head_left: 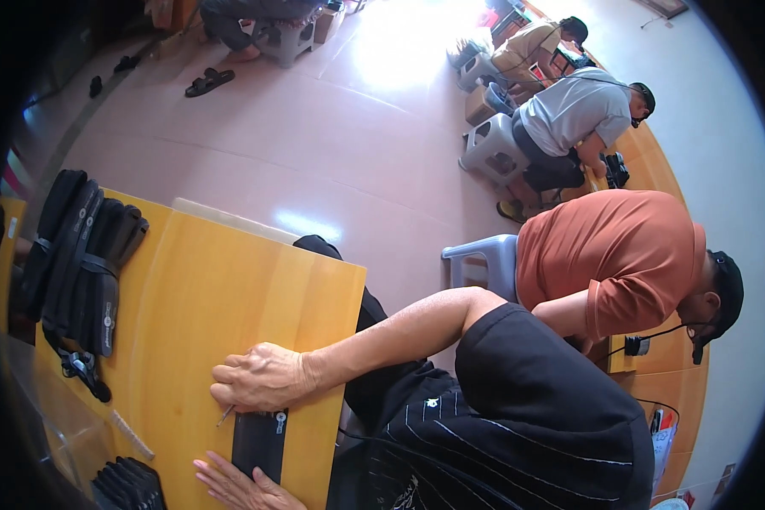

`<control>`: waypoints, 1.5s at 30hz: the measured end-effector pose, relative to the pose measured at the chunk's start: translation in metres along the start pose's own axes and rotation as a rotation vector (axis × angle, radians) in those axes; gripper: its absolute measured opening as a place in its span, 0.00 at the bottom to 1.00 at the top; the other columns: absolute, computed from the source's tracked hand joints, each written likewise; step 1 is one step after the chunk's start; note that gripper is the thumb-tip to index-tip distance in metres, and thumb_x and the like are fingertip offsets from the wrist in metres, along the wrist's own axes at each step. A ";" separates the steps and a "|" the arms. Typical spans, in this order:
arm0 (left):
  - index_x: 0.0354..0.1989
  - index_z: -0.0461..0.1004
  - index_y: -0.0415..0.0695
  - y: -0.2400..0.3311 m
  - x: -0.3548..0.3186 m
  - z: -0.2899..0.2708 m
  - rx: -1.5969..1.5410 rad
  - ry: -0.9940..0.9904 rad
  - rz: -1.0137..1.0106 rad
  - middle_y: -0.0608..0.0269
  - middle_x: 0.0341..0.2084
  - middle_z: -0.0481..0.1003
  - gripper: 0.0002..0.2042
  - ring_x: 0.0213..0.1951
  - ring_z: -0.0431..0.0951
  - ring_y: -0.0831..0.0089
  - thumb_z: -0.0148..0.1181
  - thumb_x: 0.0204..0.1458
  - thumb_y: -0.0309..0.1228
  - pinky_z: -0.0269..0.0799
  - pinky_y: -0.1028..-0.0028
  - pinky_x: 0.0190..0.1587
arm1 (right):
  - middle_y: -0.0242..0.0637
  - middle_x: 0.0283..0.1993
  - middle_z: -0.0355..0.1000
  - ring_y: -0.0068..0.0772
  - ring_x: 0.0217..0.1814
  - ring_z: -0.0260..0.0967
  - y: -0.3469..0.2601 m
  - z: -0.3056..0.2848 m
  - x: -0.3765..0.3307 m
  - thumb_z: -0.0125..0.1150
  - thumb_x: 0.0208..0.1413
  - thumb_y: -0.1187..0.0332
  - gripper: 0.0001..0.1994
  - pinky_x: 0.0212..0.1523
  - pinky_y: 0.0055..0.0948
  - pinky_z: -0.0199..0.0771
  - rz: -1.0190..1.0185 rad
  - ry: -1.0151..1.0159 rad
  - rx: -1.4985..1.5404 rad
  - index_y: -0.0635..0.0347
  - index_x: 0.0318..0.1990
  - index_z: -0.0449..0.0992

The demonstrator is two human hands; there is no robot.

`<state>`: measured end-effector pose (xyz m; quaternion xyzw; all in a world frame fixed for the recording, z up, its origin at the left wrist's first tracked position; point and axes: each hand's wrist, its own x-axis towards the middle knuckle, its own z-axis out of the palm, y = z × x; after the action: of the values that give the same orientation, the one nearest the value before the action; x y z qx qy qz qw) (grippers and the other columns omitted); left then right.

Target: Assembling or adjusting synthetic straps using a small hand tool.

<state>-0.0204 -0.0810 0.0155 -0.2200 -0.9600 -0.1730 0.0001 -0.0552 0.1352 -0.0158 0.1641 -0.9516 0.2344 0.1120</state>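
Note:
A flat black strip (259,442) with a small white mark at its upper end lies on the yellow wooden table (229,263). My right hand (268,378) rests just above it, fingers curled round a thin tool (225,416) with a slim metal end showing below them. The tool's handle is hidden in the hand, and its exact kind is unclear. At the lower edge my left hand (246,489) lies flat, fingers stretched toward the left and thumb at the strip's lower end. Part of this hand is cut off by the picture's edge.
Bundled long black pieces (81,255) lie at the table's left, above a pale thin strip (133,435). A stack of black pieces (127,484) sits lower left beside clear plastic (51,416). A co-worker in orange (612,246) sits close at right; others sit beyond.

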 end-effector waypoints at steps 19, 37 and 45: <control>0.70 0.45 0.45 -0.039 -0.023 0.011 0.095 -0.091 -0.175 0.56 0.70 0.44 0.30 0.70 0.43 0.59 0.29 0.64 0.49 0.36 0.57 0.69 | 0.39 0.30 0.69 0.38 0.34 0.71 0.004 -0.016 0.007 0.57 0.57 0.59 0.12 0.30 0.36 0.70 0.258 -0.184 0.112 0.58 0.34 0.70; 0.67 0.53 0.45 -0.022 -0.047 0.003 0.106 -0.049 -0.154 0.56 0.67 0.51 0.26 0.69 0.48 0.62 0.43 0.63 0.41 0.43 0.58 0.68 | 0.40 0.32 0.74 0.30 0.31 0.72 -0.017 -0.048 -0.036 0.60 0.57 0.63 0.11 0.33 0.29 0.71 0.514 -0.083 0.295 0.62 0.38 0.74; 0.44 0.77 0.39 -0.063 -0.058 0.001 -0.462 0.413 -0.270 0.59 0.35 0.76 0.12 0.37 0.75 0.69 0.53 0.53 0.16 0.71 0.74 0.40 | 0.38 0.35 0.75 0.31 0.36 0.73 -0.010 -0.039 -0.061 0.59 0.58 0.65 0.08 0.39 0.28 0.73 0.481 0.004 0.059 0.58 0.40 0.75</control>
<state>0.0059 -0.1581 -0.0107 -0.0454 -0.8956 -0.4254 0.1220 0.0101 0.1619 0.0045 -0.0645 -0.9558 0.2824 0.0501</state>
